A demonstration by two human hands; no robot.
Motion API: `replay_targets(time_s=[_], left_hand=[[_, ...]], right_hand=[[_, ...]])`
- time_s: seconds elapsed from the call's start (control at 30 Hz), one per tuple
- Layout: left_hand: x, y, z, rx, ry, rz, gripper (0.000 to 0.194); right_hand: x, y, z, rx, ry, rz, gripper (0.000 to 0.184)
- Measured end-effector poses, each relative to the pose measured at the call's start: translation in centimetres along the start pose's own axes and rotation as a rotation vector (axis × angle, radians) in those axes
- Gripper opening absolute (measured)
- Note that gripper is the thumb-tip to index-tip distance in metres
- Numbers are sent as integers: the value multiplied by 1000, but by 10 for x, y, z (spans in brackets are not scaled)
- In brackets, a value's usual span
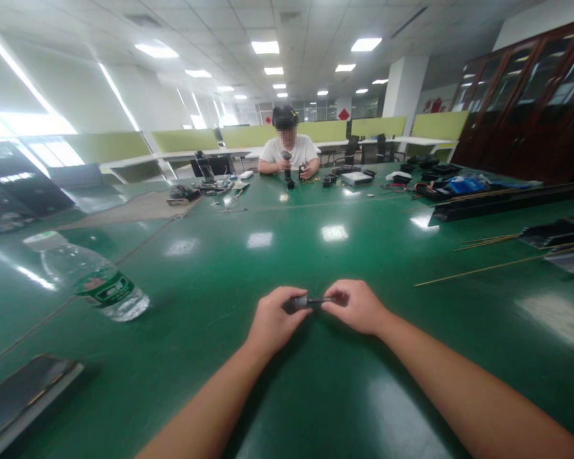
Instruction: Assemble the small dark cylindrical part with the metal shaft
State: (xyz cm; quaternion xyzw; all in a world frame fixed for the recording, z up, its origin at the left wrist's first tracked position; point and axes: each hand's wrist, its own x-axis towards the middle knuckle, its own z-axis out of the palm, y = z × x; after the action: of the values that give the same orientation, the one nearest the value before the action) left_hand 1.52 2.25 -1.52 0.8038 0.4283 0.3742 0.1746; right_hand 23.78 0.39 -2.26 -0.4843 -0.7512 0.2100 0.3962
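Observation:
Over the green tabletop [296, 255], both hands are on one small dark grey cylinder with a thin shaft [302, 302], held about level. Its thicker body lies in my left hand [274, 319], with the thumb above and fingers below. My right hand [355, 306] pinches the thin dark end between thumb and fingertips. Fingers cover both ends, so I cannot tell exactly what the piece is. A faint shadow falls on the table beneath my hands.
At left stands a clear water bottle [106, 290]; a phone-like dark slab [22, 398] lies nearer. A person [288, 150] sits opposite, holding a dark tool. Thin rods [478, 268] and black rails [511, 203] lie at right. Electronic parts [210, 185] clutter the far side.

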Motion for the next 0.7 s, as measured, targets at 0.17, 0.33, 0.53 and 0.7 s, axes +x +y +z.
replay_targets(time_s=[0.17, 0.33, 0.53, 0.7], left_hand=[[0, 0, 0, 7, 1, 9, 30], [0, 0, -1, 17, 5, 5, 30], [2, 0, -2, 17, 3, 8, 29], [2, -1, -3, 18, 14, 12, 29]], right_hand=[[0, 0, -1, -3, 2, 1, 5], [0, 1, -1, -2, 5, 14, 5], [0, 1, -1, -7, 1, 29, 6], [0, 0, -2, -12, 3, 34, 5]])
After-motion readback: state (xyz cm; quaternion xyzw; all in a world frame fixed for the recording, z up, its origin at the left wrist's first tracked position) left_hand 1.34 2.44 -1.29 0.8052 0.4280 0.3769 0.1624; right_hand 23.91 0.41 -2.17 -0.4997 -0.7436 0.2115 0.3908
